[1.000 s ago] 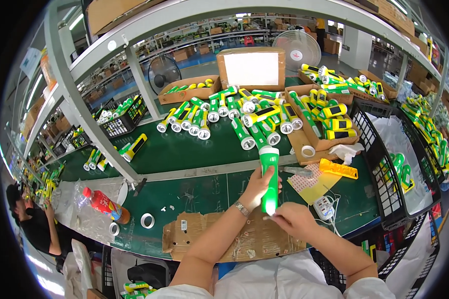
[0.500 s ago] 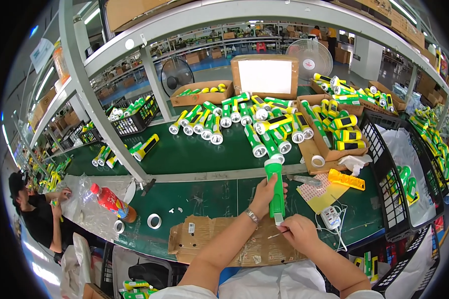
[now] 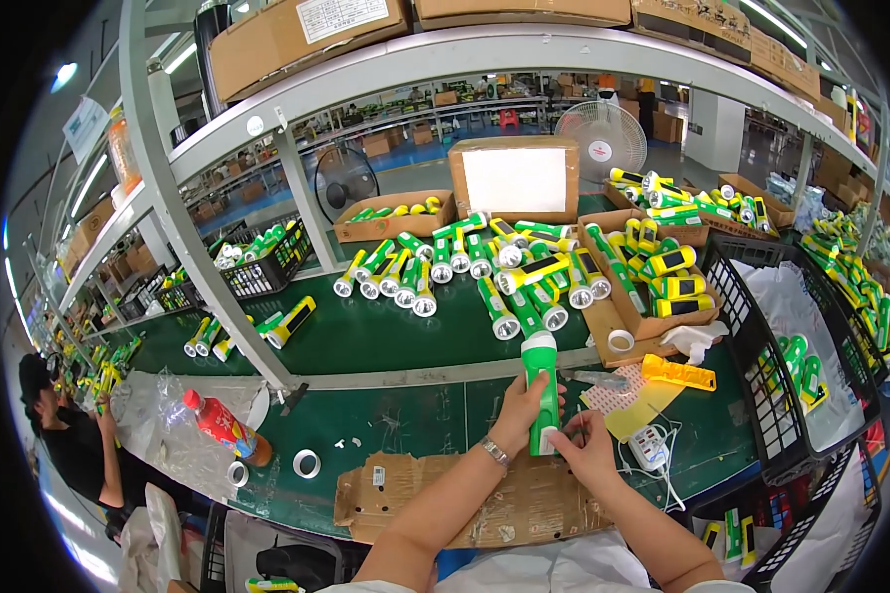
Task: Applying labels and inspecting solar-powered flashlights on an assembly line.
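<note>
A green flashlight (image 3: pixel 542 381) with a white head is in my left hand (image 3: pixel 520 413), its head pointing away from me. The left fingers wrap round its body from the left side. At the near end of the flashlight, my right hand (image 3: pixel 585 457) is closed, with its thumb pressed against a small white patch (image 3: pixel 548 441) there. Whether the curled right fingers also hold something small is hidden. Both hands are above a flattened brown cardboard sheet (image 3: pixel 405 494). Beyond the held flashlight's head lie several green and yellow flashlights (image 3: pixel 505 326) with clear lenses.
Right of my hands are a yellow plastic piece (image 3: pixel 678 373), sticker sheets (image 3: pixel 643 400), a white power strip (image 3: pixel 649 447) and a black crate (image 3: pixel 752 366). Leftward stand a red-labelled bottle (image 3: pixel 225 427) and a tape roll (image 3: pixel 307 464). A co-worker (image 3: pixel 69 445) sits far left.
My right hand has moved up against the flashlight's near end, its thumb now on the white patch that stuck out before. The flashlight has shifted slightly toward me. The view has tilted up a little.
</note>
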Available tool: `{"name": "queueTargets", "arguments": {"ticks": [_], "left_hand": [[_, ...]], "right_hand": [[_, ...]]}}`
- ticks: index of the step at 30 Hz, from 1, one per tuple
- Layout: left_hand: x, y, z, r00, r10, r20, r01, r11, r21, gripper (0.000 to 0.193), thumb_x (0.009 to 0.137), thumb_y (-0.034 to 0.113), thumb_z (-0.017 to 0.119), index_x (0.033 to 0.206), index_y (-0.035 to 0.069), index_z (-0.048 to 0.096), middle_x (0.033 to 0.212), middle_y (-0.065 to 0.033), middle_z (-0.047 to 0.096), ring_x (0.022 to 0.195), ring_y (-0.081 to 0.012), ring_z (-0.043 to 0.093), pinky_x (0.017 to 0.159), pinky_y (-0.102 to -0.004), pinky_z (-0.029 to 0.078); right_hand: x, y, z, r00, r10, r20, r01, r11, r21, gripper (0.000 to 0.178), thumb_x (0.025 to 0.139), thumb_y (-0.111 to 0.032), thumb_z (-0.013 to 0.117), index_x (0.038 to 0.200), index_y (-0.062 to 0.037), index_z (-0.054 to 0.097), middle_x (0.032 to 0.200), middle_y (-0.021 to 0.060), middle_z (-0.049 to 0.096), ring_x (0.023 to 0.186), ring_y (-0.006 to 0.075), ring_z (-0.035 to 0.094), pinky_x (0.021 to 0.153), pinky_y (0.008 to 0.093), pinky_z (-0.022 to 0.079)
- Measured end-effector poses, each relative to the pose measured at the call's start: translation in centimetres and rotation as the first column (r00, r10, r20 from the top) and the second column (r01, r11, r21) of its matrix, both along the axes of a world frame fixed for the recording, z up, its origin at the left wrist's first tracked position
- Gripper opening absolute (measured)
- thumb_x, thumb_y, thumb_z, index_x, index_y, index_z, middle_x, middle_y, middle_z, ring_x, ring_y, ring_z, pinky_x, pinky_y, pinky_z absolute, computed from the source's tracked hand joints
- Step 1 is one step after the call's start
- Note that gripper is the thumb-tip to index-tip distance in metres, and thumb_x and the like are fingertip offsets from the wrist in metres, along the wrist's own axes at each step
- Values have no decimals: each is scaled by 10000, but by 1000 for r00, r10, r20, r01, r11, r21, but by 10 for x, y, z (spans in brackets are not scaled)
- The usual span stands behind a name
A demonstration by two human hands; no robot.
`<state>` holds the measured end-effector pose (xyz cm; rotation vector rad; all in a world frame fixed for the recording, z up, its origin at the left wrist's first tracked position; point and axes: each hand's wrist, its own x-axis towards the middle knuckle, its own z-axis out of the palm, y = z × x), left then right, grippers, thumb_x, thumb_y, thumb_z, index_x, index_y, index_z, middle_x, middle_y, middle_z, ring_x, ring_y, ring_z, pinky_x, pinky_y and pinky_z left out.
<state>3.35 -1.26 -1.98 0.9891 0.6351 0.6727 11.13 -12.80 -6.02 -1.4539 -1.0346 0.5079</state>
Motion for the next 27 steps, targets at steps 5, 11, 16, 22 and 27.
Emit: {"name": "queueTargets", "arguments": {"ticks": [5,11,16,22,27], "left_hand": [[2,-9,8,998,-18,53,18,1000,-10,310,907,284,468,1077,24,462,948,-122,583,759,-169,582,647,-312,520],[7,-6,20,936,-284,208,298,954,-40,477,898,403,453,1219,55,383,1189,-152,495,988,-189,537,804,-318,476],[16,46,-1,979,-154,-136,197,898,394,507,902,434,417,1250,66,413,1232,-107,485,1106,-200,471,902,-389,369],[39,142,-47,329,727,-602,-117,664,738,743,670,625,595,1096,18,542,1155,-166,502,1096,-317,445,867,-479,361],[58,149,-45,208,688,-695,33,705,708,743,636,627,618,1040,10,525,1072,-149,511,1036,-313,462,840,-466,353]], "right_hand": [[3,-6,27,518,190,-834,-497,860,-113,333,871,-361,538,939,-44,461,773,49,537,433,74,369,371,210,251],[20,-15,37,-33,303,-952,-566,780,268,525,877,-571,331,1040,-103,503,855,118,572,399,73,325,342,171,239],[40,-46,67,918,-180,-352,278,928,249,389,854,-412,507,1036,-69,510,861,46,552,632,88,509,482,198,392],[129,-76,73,702,-237,-672,308,951,-13,362,864,-444,474,909,-87,523,600,6,506,348,63,338,303,200,218],[188,-103,84,557,-96,-825,497,834,238,384,877,-418,487,991,-52,503,714,56,544,390,67,335,333,183,230]]}}
